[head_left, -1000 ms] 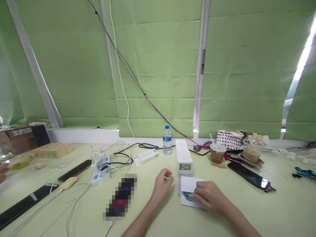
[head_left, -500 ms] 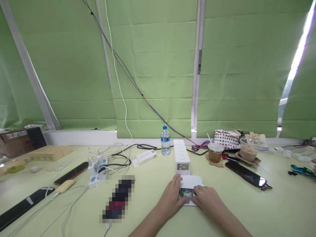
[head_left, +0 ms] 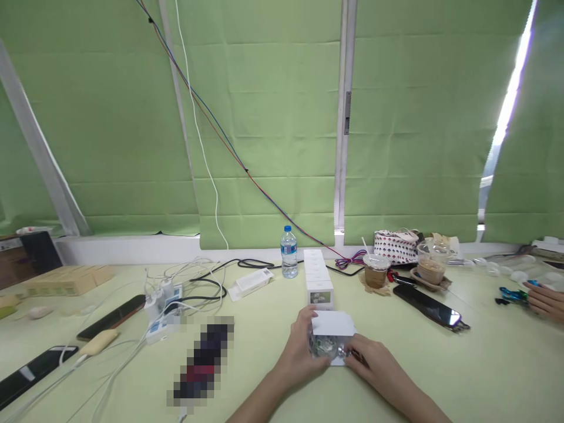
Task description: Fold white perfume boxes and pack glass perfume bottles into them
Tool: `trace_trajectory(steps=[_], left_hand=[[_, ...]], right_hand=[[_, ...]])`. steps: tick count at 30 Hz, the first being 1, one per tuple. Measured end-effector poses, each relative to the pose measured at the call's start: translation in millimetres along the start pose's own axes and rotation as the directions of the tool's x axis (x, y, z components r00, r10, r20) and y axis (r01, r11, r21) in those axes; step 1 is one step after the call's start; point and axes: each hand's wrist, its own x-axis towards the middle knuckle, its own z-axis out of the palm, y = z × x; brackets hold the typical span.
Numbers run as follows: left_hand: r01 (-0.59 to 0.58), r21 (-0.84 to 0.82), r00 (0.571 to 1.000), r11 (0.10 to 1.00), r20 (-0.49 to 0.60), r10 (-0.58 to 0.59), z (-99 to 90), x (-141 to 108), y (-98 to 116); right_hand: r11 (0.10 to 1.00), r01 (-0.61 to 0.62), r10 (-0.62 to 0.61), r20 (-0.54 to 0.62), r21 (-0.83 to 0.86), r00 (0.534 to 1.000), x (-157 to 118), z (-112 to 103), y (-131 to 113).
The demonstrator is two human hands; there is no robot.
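A small white box (head_left: 333, 323) lies on the table with its open side towards me. Inside is a clear, shiny item (head_left: 325, 346) with green and white in it; I cannot make out its kind. My left hand (head_left: 303, 348) is wrapped round the box's left side, its thumb low at the opening. At the right of the opening my right hand (head_left: 374, 359) is closed, its fingertips at a small shiny part; what they hold is partly hidden. Just behind the box stands a row of similar white boxes (head_left: 315, 272), the front one with a picture.
A water bottle (head_left: 289, 252) stands left of the row. To the right are drink cups (head_left: 376, 271), a dark phone (head_left: 427, 306) and another person's hand (head_left: 546, 301). Leftward lie a flat white carton (head_left: 251, 284), a power strip with cables (head_left: 163, 329), phones and a blurred-out device (head_left: 202, 361).
My right hand has drawn slightly back from the clear item, and more of the box's opening shows. The view has turned a little right, and another person's hand has appeared at the right edge.
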Motion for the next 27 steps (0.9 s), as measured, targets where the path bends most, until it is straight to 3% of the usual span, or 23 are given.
trace_trajectory(steps=[3,7,13,20,24,25,27], left_hand=[[-0.243,0.389,0.969,0.888,0.147,0.2,-2.9,-5.6,5.9],[-0.343,0.586,0.938,0.734,0.264,0.227,-3.4,-12.1,8.1],[-0.233,0.634,0.94,0.738,0.34,0.005,-5.2,-11.9,16.4],[-0.372,0.722,0.866,0.583,0.496,-0.062,-8.8,-9.3,28.7],[-0.403,0.744,0.852,0.534,0.518,-0.079,-5.0,-9.1,23.1],[-0.413,0.741,0.85,0.529,0.523,-0.068,-3.4,-9.3,20.4],[-0.443,0.718,0.842,0.536,0.539,-0.027,-0.3,-10.6,15.3]], right_hand=[[0.998,-0.003,0.003,0.008,0.068,1.0,-4.8,-1.4,-3.1],[0.99,-0.056,0.058,-0.014,0.128,0.998,-15.1,-6.3,3.6],[0.987,-0.087,0.102,-0.116,0.135,0.988,-33.1,-18.1,33.8],[0.959,-0.285,0.271,-0.27,-0.013,0.924,-42.5,-22.0,63.8],[0.968,-0.215,0.146,-0.414,-0.126,0.899,-40.1,-17.4,42.8],[0.976,-0.166,0.095,-0.407,-0.142,0.909,-39.2,-13.9,32.5],[0.986,-0.071,0.026,-0.279,-0.153,0.96,-37.7,-4.2,10.3]])
